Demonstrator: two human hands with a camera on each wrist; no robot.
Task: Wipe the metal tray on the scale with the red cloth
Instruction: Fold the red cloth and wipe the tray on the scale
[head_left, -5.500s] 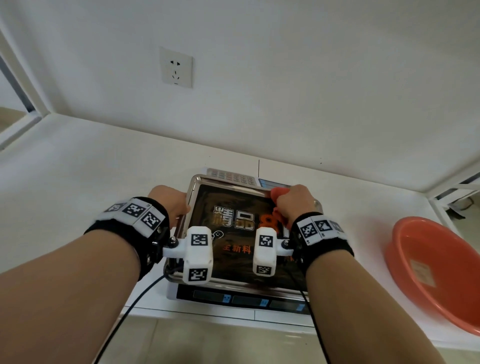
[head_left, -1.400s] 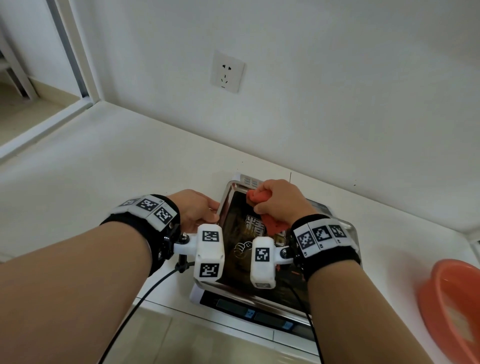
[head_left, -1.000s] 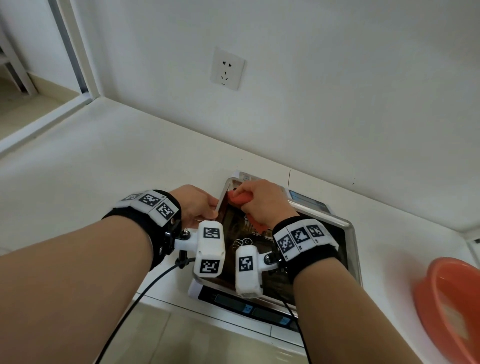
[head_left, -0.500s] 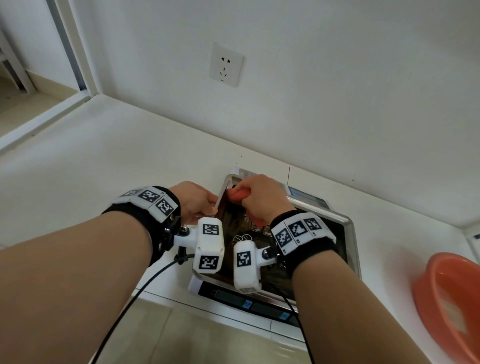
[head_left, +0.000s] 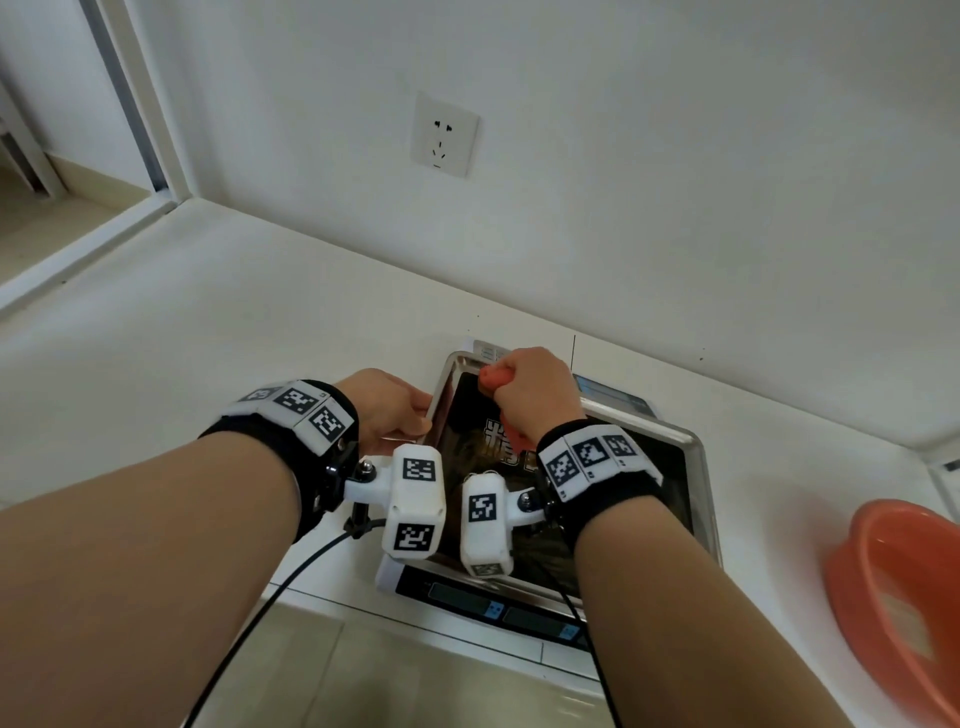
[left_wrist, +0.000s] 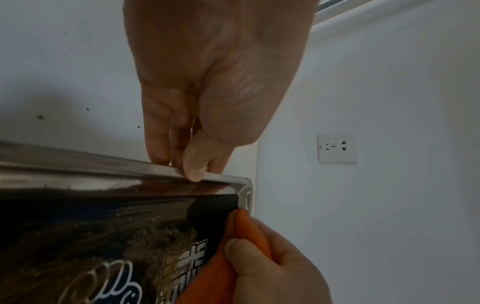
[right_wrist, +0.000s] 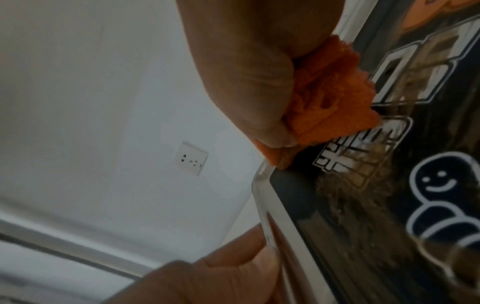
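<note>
The metal tray (head_left: 693, 470) lies on the scale (head_left: 488, 605), with a dark printed sheet in its bottom. My right hand (head_left: 501, 387) grips the bunched red cloth (head_left: 491, 375) and presses it into the tray's far left corner. In the right wrist view the red cloth (right_wrist: 335, 107) sits against the printed sheet next to the tray rim (right_wrist: 267, 207). My left hand (head_left: 418, 415) holds the tray's left rim. The left wrist view shows my left hand (left_wrist: 193, 171) pinching the tray rim (left_wrist: 78, 164), thumb on top, while the red cloth (left_wrist: 242, 228) lies just below the corner.
An orange-red plastic basin (head_left: 904, 613) stands on the counter at the right edge. A wall socket (head_left: 444, 135) is on the white wall behind the scale. A black cable (head_left: 291, 577) hangs from my left wrist over the counter's front edge.
My right hand has slid the cloth along the tray's far side from the right corner into the far left corner. My left hand has kept its hold on the left rim.
</note>
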